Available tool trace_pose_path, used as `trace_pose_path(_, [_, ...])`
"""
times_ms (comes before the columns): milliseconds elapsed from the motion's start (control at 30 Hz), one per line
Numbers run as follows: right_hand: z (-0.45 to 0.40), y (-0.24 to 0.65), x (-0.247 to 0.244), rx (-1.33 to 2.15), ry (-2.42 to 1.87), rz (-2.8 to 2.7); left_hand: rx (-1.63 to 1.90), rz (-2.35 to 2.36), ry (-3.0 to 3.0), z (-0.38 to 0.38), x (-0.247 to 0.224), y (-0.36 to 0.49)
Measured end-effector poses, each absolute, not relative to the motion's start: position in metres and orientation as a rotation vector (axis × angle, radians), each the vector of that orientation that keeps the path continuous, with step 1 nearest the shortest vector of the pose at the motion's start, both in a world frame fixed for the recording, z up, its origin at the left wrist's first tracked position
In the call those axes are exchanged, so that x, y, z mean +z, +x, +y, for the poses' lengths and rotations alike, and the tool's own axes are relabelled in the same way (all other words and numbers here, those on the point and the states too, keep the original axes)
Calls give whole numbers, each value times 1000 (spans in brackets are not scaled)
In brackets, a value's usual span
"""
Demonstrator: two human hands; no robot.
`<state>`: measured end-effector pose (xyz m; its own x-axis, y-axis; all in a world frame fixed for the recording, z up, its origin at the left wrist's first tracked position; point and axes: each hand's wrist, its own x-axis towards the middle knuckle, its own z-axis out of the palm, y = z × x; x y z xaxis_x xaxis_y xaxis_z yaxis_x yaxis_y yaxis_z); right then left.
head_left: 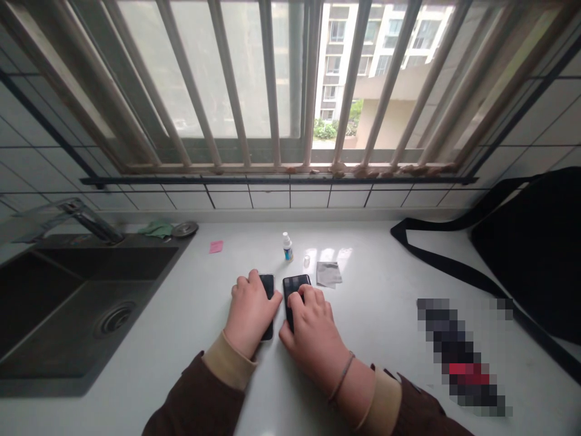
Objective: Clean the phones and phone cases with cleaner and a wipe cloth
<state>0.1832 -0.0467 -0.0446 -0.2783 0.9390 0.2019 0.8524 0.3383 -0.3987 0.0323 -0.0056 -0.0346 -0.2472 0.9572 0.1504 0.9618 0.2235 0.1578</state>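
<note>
My left hand (249, 309) lies over a dark smartphone (269, 330) flat on the white counter, fingers curled at its far left side and thumb on its right edge. Just to the right, my right hand (313, 327) grips a second black smartphone (290, 283), thumb at the near left edge and bent fingers over the screen. A narrow gap separates the phones. Beyond them stands a small white spray bottle (287, 249) with a blue label. Beside it are a clear cap (307, 261) and a grey cloth (328, 274).
A dark sink (86, 387) with a faucet (97, 224) is on the left, near a green rag (157, 229) and a metal strainer (184, 229). A pink note (216, 246) lies on the counter (363, 363). At right are a black bag (531, 242) and a pixelated dark object (463, 351).
</note>
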Motion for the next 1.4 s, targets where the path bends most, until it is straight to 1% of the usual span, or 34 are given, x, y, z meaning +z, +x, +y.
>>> trace_pose_path(133, [-47, 183, -46, 283, -1578, -2197, -277, -2406, -1894, -9, -35, 34])
trace_pose_path(667, [-42, 189, -42, 247, -1567, -2143, -301, -2366, -1905, -13, -34, 33])
trace_pose_path(900, [-15, 216, -38, 285, -1508, -1908, -296, -2413, -1891, -17, -25, 33])
trace_pose_path(967, [-7, 223, -40, 408, -1487, -1836, -449, -2391, -1889, -16, -21, 31])
trace_pose_path(1067, [5, 234, -44, 654, -1528, -1629, -993, -2238, -2021, -13, -12, 25])
trace_pose_path(1100, [9, 238, -45, 683, -1545, -1557, -1173, -2184, -2091, -13, -8, 22])
trace_pose_path(1167, [16, 246, -47, 645, -1565, -1468, -1369, -2156, -2180, -13, -1, 17])
trace_pose_path(1233, [22, 252, -48, 594, -1585, -1447, -1414, -2202, -2206, -14, 6, 11])
trace_pose_path(1300, [24, 254, -48, 565, -1591, -1480, -1386, -2229, -2205, -13, 14, 3])
trace_pose_path(1400, [19, 248, -45, 580, -1539, -1623, -1201, -2191, -2247, -6, 22, -11])
